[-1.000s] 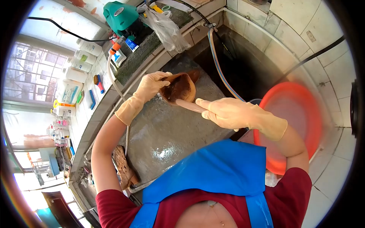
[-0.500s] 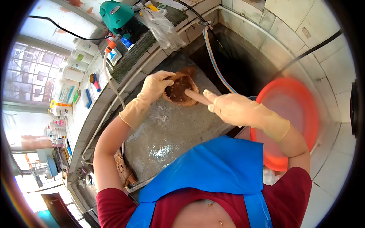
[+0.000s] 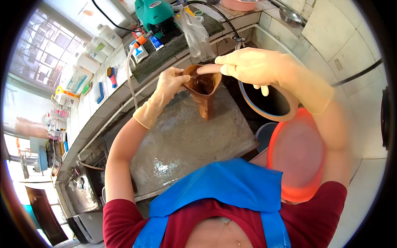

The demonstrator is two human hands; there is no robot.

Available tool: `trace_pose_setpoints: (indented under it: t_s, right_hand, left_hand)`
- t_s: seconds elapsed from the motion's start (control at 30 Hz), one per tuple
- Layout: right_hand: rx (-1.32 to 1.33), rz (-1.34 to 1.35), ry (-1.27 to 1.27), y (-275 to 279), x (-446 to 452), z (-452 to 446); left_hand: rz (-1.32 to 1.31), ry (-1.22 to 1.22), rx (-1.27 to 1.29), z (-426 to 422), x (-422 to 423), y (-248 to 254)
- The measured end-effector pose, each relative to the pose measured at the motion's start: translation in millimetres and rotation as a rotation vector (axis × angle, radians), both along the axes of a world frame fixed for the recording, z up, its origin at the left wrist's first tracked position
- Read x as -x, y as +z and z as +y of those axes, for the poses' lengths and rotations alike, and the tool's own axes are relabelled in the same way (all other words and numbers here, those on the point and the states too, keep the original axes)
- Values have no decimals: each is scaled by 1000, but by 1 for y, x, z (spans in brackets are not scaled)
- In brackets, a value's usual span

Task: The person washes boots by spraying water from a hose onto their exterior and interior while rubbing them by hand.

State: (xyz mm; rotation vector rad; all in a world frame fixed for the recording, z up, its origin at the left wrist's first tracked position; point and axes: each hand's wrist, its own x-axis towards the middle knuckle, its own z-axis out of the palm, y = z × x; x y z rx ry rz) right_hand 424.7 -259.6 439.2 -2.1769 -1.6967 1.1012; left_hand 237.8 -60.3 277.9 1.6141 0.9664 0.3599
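Observation:
Cream rubber gloves cover both hands. My left hand point(image 3: 167, 84) pinches the left rim of a brown boot point(image 3: 203, 101), whose wide mouth faces up toward me. The boot's lower part narrows down onto the wet grey slab point(image 3: 186, 136). Dark wet lining shows inside the mouth. My right hand point(image 3: 252, 66) is closed around the end of a beige hose point(image 3: 209, 69) with a blue stripe, held at the boot's upper rim. From there the hose loops down over the dark basin. Whether water runs from it, I cannot tell.
An orange-red basin point(image 3: 300, 153) stands to the right of the slab, beside a dark bucket point(image 3: 264, 136). Along the left ledge are bottles point(image 3: 78, 78), a brush point(image 3: 111, 77) and a teal machine point(image 3: 155, 16). A plastic bag point(image 3: 196, 35) hangs near the back pipe.
The boot has tipped, so its lower part now shows below the mouth. My right hand has moved up and right with the hose, which now forms a loop. The view has shifted.

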Motion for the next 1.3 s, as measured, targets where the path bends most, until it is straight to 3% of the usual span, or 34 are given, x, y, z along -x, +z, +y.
trace_pose_setpoints:
  t_s: [0.2,0.33,0.37,0.5,0.97,1.2,1.3]
  right_hand:
    - [23,-31,111,27,11,-1]
    - [92,-140,124,9,10,2]
    - [84,-222,235,1,8,8]
    - [139,-191,179,-1,5,6]
    - [256,-337,292,57,28,20]
    - [350,-387,274,45,22,40]
    - [385,-470,414,38,15,50]
  left_hand:
    - [-63,21,82,-21,9,-20]
    - [-84,39,80,-23,11,-15]
    - [-67,14,63,-22,12,-14]
    - [-82,-47,60,-16,17,-20]
    - [57,-159,-114,-12,27,-16]
    - [52,-154,-93,-19,32,-15]
    - [48,-145,-76,-20,31,-11]
